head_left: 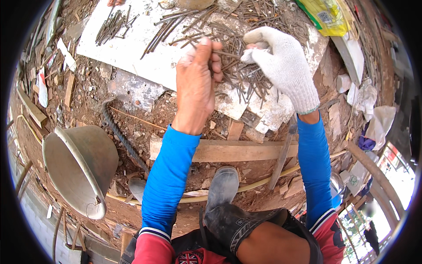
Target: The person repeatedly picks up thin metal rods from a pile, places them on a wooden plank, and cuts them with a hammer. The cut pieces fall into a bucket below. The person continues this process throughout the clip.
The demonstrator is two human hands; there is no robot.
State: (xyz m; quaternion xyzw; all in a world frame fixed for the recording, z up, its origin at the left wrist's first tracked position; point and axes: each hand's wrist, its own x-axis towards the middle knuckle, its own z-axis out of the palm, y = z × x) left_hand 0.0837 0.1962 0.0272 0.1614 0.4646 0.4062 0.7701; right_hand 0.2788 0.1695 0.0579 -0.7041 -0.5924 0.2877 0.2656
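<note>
My bare left hand (197,77) is closed, thumb and fingers pinching one end of a long thin nail (229,54). The other end meets the fingertips of my right hand (283,61), which wears a white knitted glove and is closed on the nail too. Both hands are over a white, dirt-stained board (132,55) on the ground. Beneath and beyond them spreads a tangled heap of rusty nails (252,86). To its left lies a row of longer nails (161,36), and a separate small bunch of nails (112,28) rests near the board's far left.
A grey bucket (99,152) lies tipped at the left. Beside it is a bent dark rod (118,132). A wooden plank (241,152) and a yellow hose (255,186) cross in front of my boot (223,187). A yellow-green bag (332,20) is at the far right.
</note>
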